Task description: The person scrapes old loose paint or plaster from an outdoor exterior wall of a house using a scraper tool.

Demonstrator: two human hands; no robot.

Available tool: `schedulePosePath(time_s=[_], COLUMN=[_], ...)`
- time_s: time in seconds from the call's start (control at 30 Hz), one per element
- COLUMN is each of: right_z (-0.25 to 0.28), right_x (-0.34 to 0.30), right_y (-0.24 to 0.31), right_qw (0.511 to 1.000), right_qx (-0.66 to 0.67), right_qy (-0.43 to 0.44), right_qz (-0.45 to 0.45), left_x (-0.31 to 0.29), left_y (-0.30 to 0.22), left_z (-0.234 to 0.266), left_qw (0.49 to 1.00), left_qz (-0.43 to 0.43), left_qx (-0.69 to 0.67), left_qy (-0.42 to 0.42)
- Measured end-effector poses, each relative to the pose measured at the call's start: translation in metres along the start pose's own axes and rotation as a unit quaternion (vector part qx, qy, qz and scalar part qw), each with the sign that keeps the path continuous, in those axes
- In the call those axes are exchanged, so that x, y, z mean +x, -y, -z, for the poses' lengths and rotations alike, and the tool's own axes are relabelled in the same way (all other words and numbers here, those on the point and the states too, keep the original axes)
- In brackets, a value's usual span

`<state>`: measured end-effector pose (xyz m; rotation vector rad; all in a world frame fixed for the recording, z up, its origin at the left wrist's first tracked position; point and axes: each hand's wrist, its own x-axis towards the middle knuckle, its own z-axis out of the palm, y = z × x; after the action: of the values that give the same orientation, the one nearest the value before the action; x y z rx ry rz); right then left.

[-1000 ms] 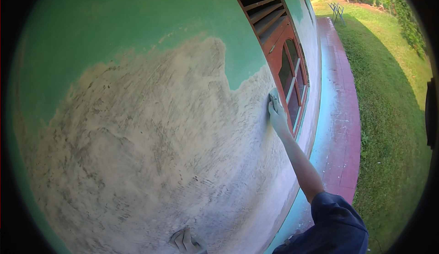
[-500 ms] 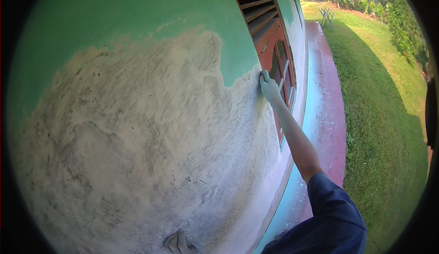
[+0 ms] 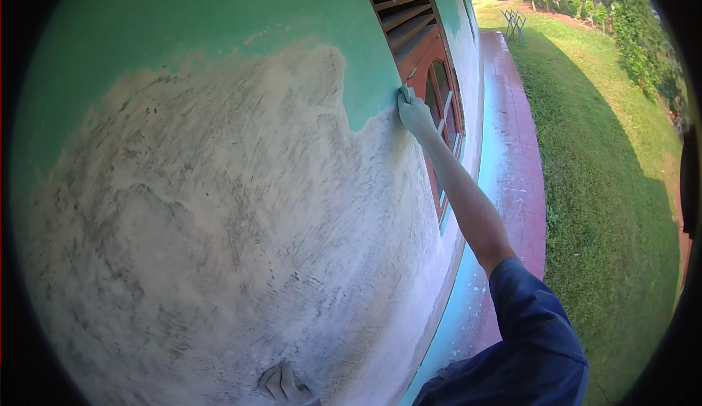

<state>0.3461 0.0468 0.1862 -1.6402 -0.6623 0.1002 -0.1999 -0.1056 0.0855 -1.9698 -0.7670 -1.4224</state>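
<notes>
While the right hand (image 3: 415, 115) grips a small grey pad (image 3: 404, 94) at the patchy green-and-white wall (image 3: 219, 179), just beside the red-brown louvred window (image 3: 425, 53), the left hand (image 3: 287, 385) sits low against it, fingers bent. Whether they hold anything cannot be told.

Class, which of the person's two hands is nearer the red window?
The right hand, at the end of the outstretched arm, beside the red window. The left hand is low by the pale wall, near the picture's bottom edge.
</notes>
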Motion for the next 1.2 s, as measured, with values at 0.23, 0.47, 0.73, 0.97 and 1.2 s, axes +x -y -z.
schedulePosePath(time_s=[0.23, 0.47, 0.73, 0.97, 1.2], right_z=[0.005, -0.010, 0.008, 0.014, 0.020], right_x=[0.020, -0.005, 0.007, 0.002, 0.008], right_y=[0.052, -0.043, 0.044, 0.009, 0.051], right_qw=[0.992, 0.999, 0.998, 0.998, 0.995], right_qx=[0.071, -0.033, 0.048, -0.057, 0.024], right_qy=[-0.039, 0.001, -0.012, 0.037, -0.022], right_qz=[0.096, 0.001, 0.034, 0.007, 0.095], left_x=[-0.003, -0.004, -0.009, -0.003, -0.014], left_y=[0.006, 0.005, 0.010, 0.007, 0.016], left_z=[0.000, 0.003, 0.000, 0.001, -0.009], left_qw=[1.000, 0.999, 1.000, 0.999, 0.998], left_qz=[-0.003, -0.032, 0.000, -0.047, -0.045], left_qx=[-0.025, 0.013, -0.027, 0.017, 0.001], left_qy=[0.003, -0.005, 0.004, -0.003, -0.031])
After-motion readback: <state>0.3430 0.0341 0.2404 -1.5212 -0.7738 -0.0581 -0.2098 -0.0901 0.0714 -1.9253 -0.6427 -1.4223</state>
